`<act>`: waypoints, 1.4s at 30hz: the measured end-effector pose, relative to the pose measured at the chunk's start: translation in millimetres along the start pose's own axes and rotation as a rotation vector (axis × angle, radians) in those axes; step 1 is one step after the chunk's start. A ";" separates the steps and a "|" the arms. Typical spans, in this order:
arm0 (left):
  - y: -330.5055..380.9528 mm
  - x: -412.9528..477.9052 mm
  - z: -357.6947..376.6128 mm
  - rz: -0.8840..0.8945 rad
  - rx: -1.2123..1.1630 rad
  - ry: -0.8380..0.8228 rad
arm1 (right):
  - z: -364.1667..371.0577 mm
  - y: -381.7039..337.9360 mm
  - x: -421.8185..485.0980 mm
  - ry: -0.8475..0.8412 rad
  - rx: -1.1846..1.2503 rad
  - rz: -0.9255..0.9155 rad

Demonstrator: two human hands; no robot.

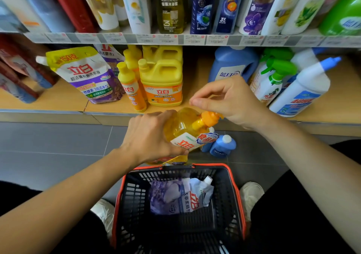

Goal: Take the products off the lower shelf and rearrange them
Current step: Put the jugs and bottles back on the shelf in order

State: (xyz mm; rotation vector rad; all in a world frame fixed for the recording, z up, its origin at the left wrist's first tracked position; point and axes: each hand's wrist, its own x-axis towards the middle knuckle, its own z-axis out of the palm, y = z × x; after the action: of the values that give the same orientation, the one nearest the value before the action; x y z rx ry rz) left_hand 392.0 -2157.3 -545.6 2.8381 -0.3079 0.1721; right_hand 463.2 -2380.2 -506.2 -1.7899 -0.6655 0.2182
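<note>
The left hand point(148, 136) is gripping the yellow detergent bottle point(181, 126), fingers wrapped round its body, holding it tilted just before the lower shelf point(58, 101). The right hand point(230, 99) is hovering beside its orange cap point(210, 118), fingers loosely bent, grasping nothing. A basket point(224, 185) with a pouch point(175, 197) is sitting below, blue bottles point(222, 146) standing just past it.

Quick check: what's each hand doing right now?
Left hand: holding the tilted yellow detergent bottle.
Right hand: open, fingers loosely curled, holding nothing, beside the bottle's orange pump.
</note>
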 end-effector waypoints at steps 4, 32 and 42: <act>1.9 -1.2 0.2 0.003 0.055 -0.014 | -2.5 3.0 -0.7 -0.001 -0.198 0.012; -13.1 11.9 -2.3 -0.349 -0.821 -0.060 | -19.0 9.8 2.5 0.126 0.150 0.138; -16.0 16.3 -11.9 -0.413 -1.429 0.222 | 30.0 43.0 -11.8 -0.116 0.112 0.241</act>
State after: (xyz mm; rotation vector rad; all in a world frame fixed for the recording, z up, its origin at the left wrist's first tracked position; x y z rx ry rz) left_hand 410.3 -2142.0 -536.0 1.3930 0.1782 0.1021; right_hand 453.6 -2369.8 -558.0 -1.7570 -0.5071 0.5158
